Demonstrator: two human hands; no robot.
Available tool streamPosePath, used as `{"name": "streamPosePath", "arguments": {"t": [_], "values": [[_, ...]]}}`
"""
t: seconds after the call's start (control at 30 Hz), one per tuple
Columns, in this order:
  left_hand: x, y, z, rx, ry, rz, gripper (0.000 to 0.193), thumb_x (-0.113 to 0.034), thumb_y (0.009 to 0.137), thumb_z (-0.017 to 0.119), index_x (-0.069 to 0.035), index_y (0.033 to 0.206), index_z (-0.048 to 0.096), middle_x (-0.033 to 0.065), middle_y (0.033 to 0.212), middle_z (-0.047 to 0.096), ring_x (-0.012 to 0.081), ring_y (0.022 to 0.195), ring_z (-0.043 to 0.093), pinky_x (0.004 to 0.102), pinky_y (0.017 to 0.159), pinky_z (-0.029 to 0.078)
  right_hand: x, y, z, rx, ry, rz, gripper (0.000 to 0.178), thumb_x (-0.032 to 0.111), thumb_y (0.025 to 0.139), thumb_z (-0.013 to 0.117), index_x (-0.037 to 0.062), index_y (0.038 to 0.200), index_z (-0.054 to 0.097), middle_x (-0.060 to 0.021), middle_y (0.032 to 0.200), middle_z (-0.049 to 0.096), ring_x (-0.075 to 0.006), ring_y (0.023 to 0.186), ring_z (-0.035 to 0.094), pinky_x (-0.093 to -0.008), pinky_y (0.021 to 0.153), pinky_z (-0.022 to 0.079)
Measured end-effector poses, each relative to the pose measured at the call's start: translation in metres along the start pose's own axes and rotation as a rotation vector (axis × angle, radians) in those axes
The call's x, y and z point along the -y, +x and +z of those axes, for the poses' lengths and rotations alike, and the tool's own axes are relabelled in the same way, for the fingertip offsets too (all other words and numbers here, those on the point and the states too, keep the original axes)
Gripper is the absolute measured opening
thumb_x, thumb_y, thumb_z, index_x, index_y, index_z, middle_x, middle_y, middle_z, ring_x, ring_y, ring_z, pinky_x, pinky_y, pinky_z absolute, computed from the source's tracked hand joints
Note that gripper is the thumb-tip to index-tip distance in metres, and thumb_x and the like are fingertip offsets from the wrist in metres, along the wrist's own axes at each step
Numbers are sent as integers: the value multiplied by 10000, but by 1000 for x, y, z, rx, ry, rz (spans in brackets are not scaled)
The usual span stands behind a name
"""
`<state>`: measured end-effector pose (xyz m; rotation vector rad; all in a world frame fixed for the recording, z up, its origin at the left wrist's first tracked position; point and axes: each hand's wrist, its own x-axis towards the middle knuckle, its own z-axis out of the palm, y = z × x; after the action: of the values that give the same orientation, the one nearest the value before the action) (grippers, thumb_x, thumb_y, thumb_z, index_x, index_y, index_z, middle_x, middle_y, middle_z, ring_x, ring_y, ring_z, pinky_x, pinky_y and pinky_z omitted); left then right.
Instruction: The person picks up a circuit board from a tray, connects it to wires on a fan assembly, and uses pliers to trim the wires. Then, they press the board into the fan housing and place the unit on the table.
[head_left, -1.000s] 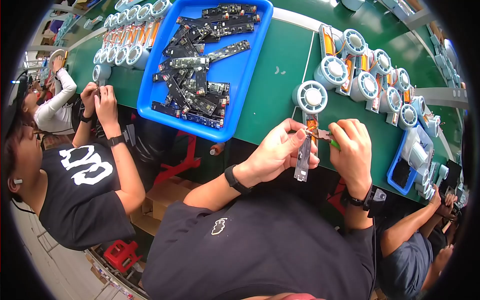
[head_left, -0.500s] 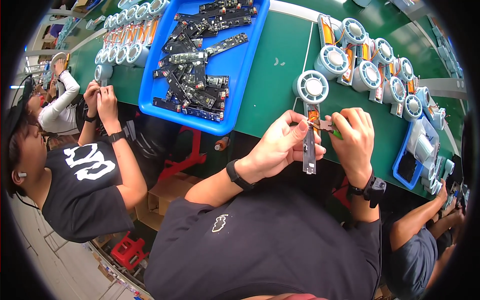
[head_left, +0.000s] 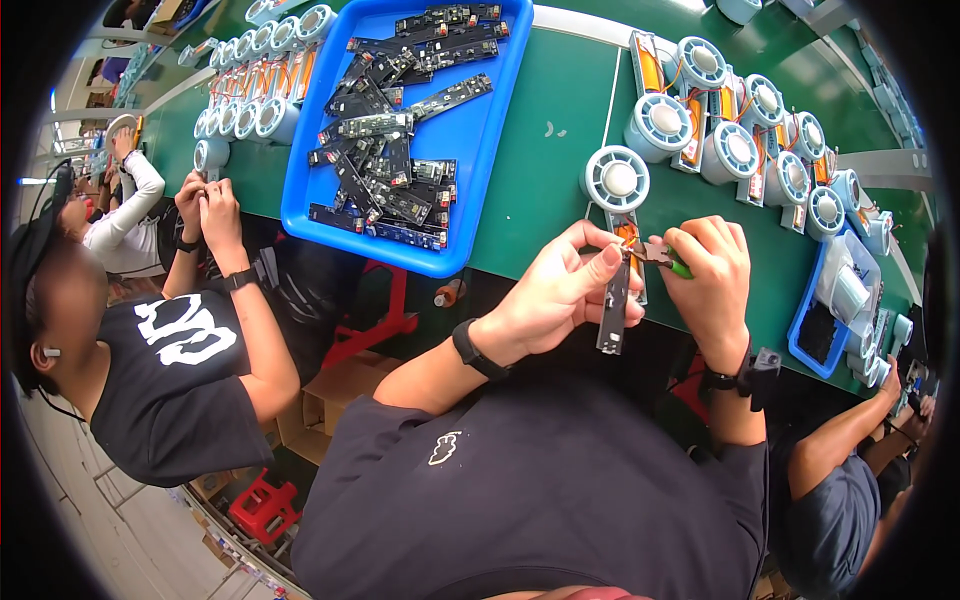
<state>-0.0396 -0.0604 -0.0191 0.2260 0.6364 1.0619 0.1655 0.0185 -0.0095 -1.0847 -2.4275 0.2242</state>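
My left hand (head_left: pixel 560 290) is closed, thumb and fingers pinching a narrow black circuit board (head_left: pixel 612 322) near its upper end. Just beyond it lies a pale blue handheld fan (head_left: pixel 616 181) with a round grille. Its open handle (head_left: pixel 641 288) runs toward me, partly behind the board. Orange and red wires (head_left: pixel 627 232) show at the board's top end. Closed around green-handled pliers (head_left: pixel 681 269), my right hand (head_left: pixel 712 275) keeps the metal jaws at these wires. Whether the jaws grip a wire is too small to tell.
Left of my hands, a blue tray (head_left: pixel 465 225) holds many black circuit boards (head_left: pixel 375 160). Several opened fans (head_left: pixel 730 150) stand in rows at the right, beside a small blue bin (head_left: pixel 797 330). A co-worker (head_left: pixel 180 370) sits at the left; another person's arm (head_left: pixel 835 425) reaches in at right.
The board's lower end has swung slightly left, showing more of the fan's handle beside it. The fan has shifted a little left. Both hands keep their hold.
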Motion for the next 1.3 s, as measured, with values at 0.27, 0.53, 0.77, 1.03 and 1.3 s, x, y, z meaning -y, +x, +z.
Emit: {"name": "streamPosePath", "arguments": {"t": [0.27,0.53,0.77,1.03,1.3], "values": [[-7,12,-15,101,104,-6,376,-343,1026,654,-70,1205,467,151,1041,708,235,848,757,376,756,657,-14,14,-9,243,189,86,206,37,678,807,53,859,710,-64,832,651,-283,830,619,-392,765,467],[-6,12,-3,75,-116,-17,349,-355,1053,599,-72,1209,469,149,1077,692,245,925,751,408,836,652,-4,20,0,-125,-120,-64,208,108,737,843,67,873,691,-55,845,621,-268,829,613,-405,790,459],[2,-1,18,-85,-310,-49,363,-372,1068,563,-63,1217,448,143,1098,682,250,949,749,438,886,639,11,10,-4,-247,-277,-68,169,151,792,823,99,863,679,-37,879,626,-240,877,625,-396,832,448],[0,-5,-5,52,-156,10,329,-333,1061,598,-70,1218,480,140,1063,695,231,895,745,405,848,641,6,10,-8,121,32,81,179,106,762,832,50,886,716,-74,874,664,-280,885,642,-393,808,469],[-5,2,-20,56,72,4,374,-313,1054,608,-69,1304,477,200,1059,729,253,785,759,386,758,655,5,19,-18,480,307,348,166,80,753,806,5,881,730,-131,820,656,-333,869,638,-424,788,494]]}}
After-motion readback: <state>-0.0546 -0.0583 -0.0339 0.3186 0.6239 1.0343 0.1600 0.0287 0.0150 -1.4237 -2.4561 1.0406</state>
